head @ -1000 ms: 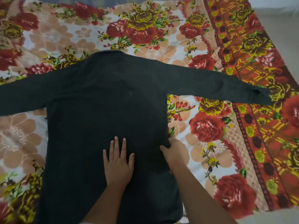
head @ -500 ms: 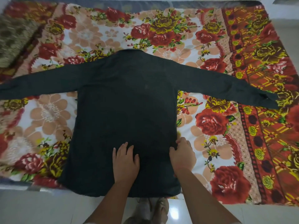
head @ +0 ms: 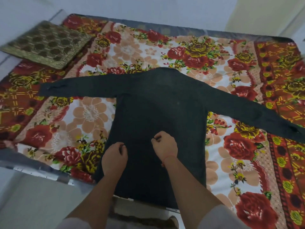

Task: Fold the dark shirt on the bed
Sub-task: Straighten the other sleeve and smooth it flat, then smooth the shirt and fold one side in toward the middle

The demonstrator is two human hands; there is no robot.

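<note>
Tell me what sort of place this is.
Most likely a bedroom in a home. A bed with a floral sheet fills the view, a patterned cushion lies at its far left corner, and a dark shirt is spread out on it for folding.

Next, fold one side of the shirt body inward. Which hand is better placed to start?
Left. The left hand sits by the left side edge of the dark shirt; the right hand is mid-body, away from its edge.
</note>
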